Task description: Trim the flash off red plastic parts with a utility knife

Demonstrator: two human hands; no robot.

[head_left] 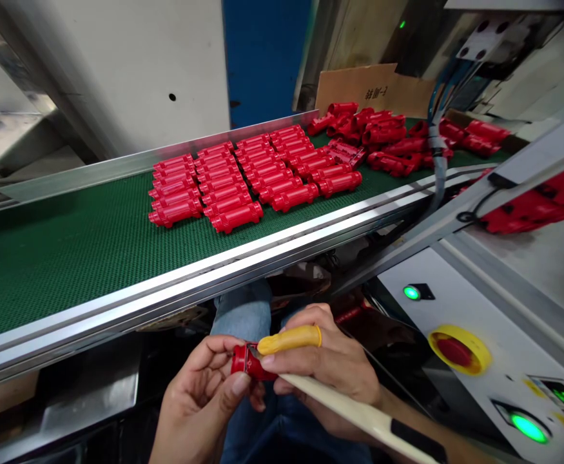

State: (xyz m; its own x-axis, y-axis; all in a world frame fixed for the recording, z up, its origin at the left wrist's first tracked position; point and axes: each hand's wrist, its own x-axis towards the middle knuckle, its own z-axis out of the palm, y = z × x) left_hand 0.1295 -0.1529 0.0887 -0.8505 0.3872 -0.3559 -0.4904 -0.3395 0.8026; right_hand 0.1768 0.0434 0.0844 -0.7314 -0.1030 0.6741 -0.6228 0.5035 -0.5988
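My left hand (pixel 199 399) is closed around a small red plastic part (pixel 245 362), held low in front of my lap. My right hand (pixel 332 367) grips a cream-handled knife (pixel 354 412); its short blade rests against the end of the red part. A yellow rubber finger cot (pixel 291 339) covers the right forefinger, which lies along the blade. Above my hands runs a green conveyor belt (pixel 69 238) carrying neat rows of the same red parts (pixel 243 174) and a loose heap of red parts (pixel 383 138) farther right.
A metal rail (pixel 214 270) edges the belt just above my hands. To the right is a white control panel (pixel 479 335) with a red emergency stop button (pixel 456 349) and green lights (pixel 528 428). A cable (pixel 439 167) hangs over the belt. Cardboard (pixel 359 87) stands behind.
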